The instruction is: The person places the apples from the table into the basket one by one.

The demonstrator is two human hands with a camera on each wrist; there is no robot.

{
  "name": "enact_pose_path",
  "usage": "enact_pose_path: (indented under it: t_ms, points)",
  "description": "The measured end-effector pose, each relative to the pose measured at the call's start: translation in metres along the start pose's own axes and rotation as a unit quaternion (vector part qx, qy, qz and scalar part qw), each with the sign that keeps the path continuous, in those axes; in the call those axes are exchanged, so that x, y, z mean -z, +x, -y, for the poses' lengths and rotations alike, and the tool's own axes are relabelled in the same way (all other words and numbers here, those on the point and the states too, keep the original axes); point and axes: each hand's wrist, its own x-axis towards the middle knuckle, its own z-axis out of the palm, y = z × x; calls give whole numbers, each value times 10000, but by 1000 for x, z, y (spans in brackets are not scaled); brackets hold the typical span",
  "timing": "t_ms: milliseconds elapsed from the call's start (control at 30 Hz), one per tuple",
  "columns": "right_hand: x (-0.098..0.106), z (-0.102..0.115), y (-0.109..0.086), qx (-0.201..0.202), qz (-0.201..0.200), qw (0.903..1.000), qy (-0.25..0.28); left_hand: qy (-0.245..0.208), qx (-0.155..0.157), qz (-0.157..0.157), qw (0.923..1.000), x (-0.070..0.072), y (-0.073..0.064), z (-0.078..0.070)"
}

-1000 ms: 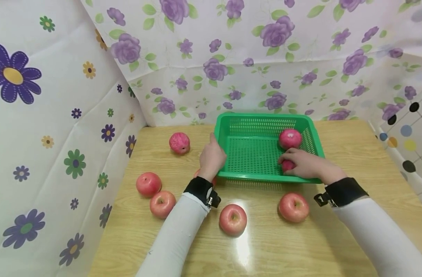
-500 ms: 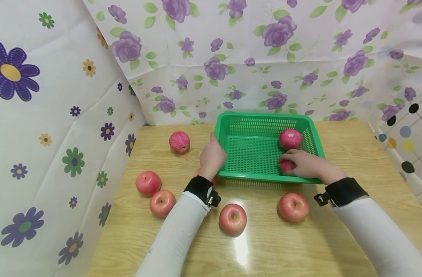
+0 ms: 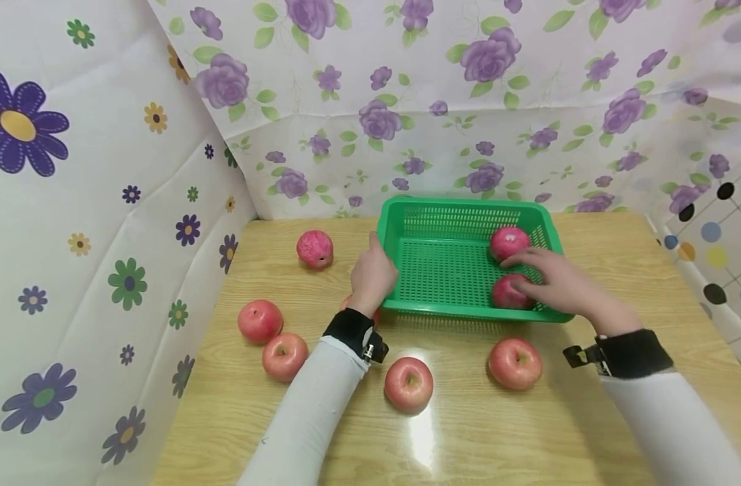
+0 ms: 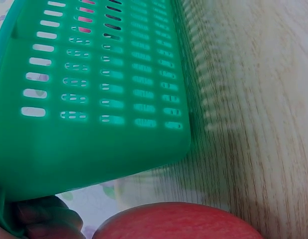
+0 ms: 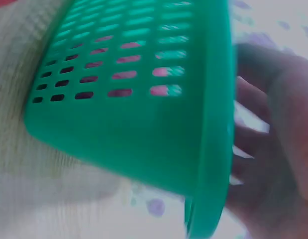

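A green plastic basket (image 3: 449, 313) with slotted walls stands near the back of the table. My left hand (image 3: 373, 277) holds the rim at its left end; in the left wrist view, curled fingers (image 4: 47, 216) show under the rim. Inside, at the right end, lie two dark pink apples: a front apple (image 3: 505, 293) and a back apple (image 3: 507, 241) with a pale spot. My right hand (image 3: 555, 283) is over the basket's front right corner, its fingers loosely spread above the front apple. A red apple (image 4: 178, 224) lies beside the basket's left end, mostly hidden by my left wrist in the head view.
On the wooden table (image 3: 468, 439), a pink apple (image 3: 315, 249) lies back left, and two apples (image 3: 260, 321) sit close together at the left. One apple (image 3: 409, 385) is in front of the basket, another apple (image 3: 515, 364) front right. Flowered sheets (image 3: 346, 88) border the back and left.
My right hand has let go of the front apple and risen to the right, uncovering more of it. My left hand and the basket have stayed put.
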Motion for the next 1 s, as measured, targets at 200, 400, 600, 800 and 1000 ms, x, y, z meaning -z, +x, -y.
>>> enact_pose_path:
  t_ms: [200,400,600,800,1000]
  points:
    - [9,-8,-29,-1480,-1500,9769,347,-94,9,13,10000,3,-2,-1]
    - [-2,-19,-52,-2694,-667,9591,554,-92,18,-16,10000,2,-2,-3]
    - [-14,-16,-60,-3170,-449,9393,1235,-147,-47,67,9999,0,0,-2]
    - [-20,-5,-55,-3322,-642,9292,1489,-189,-66,90,9998,-1,0,-2]
    - [-24,-1,-51,-3483,-893,9147,1846,-266,-74,-21,9996,0,-1,1]
